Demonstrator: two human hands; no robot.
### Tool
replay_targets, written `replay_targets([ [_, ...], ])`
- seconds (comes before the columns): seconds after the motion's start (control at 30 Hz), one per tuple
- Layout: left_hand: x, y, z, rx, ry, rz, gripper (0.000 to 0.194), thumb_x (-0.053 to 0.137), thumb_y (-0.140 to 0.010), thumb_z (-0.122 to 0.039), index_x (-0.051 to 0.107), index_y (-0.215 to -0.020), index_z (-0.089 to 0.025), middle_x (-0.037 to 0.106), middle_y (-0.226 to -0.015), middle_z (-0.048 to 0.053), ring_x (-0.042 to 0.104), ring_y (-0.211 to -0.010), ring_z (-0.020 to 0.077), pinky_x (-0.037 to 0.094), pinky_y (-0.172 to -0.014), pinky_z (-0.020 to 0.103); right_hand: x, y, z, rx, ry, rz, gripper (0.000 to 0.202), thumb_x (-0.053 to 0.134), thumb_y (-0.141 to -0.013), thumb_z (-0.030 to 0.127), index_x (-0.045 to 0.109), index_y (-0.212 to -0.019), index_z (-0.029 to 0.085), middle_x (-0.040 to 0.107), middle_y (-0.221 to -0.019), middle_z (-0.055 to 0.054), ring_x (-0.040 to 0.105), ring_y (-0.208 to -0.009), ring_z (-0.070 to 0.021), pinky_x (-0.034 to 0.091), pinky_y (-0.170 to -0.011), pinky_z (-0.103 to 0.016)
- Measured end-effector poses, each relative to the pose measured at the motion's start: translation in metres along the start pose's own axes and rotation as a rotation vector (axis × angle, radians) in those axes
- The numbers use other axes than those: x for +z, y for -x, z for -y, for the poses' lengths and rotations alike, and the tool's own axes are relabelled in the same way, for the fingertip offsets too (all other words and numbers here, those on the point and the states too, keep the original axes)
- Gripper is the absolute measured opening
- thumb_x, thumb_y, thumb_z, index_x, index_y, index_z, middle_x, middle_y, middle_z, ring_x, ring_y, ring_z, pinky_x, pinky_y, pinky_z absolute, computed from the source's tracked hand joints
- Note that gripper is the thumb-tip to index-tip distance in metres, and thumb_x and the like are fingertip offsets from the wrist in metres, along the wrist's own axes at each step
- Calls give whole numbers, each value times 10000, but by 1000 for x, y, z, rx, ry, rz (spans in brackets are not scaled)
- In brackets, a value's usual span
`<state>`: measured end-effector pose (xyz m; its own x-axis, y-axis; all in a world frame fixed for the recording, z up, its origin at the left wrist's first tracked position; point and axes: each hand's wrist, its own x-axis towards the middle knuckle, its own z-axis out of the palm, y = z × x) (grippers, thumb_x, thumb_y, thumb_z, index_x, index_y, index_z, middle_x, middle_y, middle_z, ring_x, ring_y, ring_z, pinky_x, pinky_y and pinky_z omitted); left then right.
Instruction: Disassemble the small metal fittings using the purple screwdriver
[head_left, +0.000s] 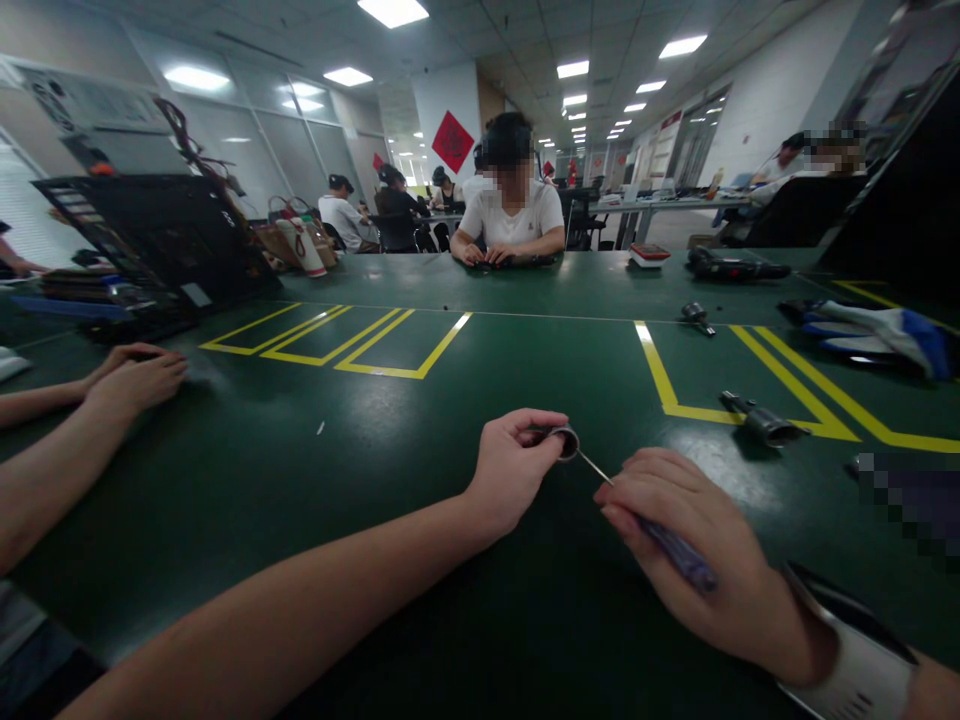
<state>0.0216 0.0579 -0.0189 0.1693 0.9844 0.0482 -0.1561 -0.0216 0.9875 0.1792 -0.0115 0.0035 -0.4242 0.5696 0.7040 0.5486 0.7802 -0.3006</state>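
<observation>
Between the thumb and fingers of my left hand (517, 460) is a small round metal part (570, 442), its ring-like open end facing right. My right hand (690, 540) is closed around a thin screwdriver (679, 555) with a translucent purplish handle. Its slim shaft points up and left, and its far end meets the rim or opening of the metal part; which of these I cannot tell. Both hands are above the green tabletop (360, 450). A larger metal piece with a cup-shaped end (769, 425) lies to the right, beyond my right hand.
Farther right are a smaller metal piece (697, 318), a black power tool (735, 266), blue-and-white gloves (877, 330) and a red-and-white box (649, 256). Yellow tape (379, 371) marks the table. A neighbour's hands (139, 375) rest at left; another person (510, 215) sits opposite.
</observation>
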Motion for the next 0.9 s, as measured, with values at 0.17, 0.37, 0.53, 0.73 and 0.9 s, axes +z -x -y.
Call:
replay_targets([
  [0.17,-4,-2,0,-28,-66,19,290,657,-705,-62,640,-983,-141,702,-893,39,660,-848,141,528,-813,285,-3,2,-11,531,-197,-182,255,454,-899,292,543,-674,212,546,-537,21,533,-493,-131,421,-471,-264],
  [0.37,-5,-3,2,-45,-77,57,346,645,-720,-49,620,-1045,-165,691,-963,36,640,-898,135,498,-877,307,1,1,-23,778,-308,-157,298,490,-853,445,545,-672,215,512,-465,42,498,-433,-133,404,-445,-268],
  [0.53,-3,0,-1,-54,-80,60,326,646,-713,-44,622,-1019,-153,691,-935,40,640,-890,144,499,-869,319,0,-1,-21,758,-249,-102,328,472,-858,421,521,-608,215,503,-459,38,487,-432,-126,383,-455,-265],
  [0.73,-4,-1,-1,-41,-99,61,326,631,-714,-33,616,-1019,-147,673,-965,49,631,-905,150,499,-865,324,0,-4,-21,771,-291,-104,333,517,-837,396,518,-560,210,512,-461,33,482,-449,-128,369,-481,-273],
  [0.9,-4,-1,1,3,-68,52,325,624,-699,-16,590,-992,-153,653,-1034,50,616,-935,152,508,-848,324,4,-2,-27,841,-453,-199,280,571,-819,407,560,-634,198,525,-463,33,492,-433,-131,386,-446,-269],
])
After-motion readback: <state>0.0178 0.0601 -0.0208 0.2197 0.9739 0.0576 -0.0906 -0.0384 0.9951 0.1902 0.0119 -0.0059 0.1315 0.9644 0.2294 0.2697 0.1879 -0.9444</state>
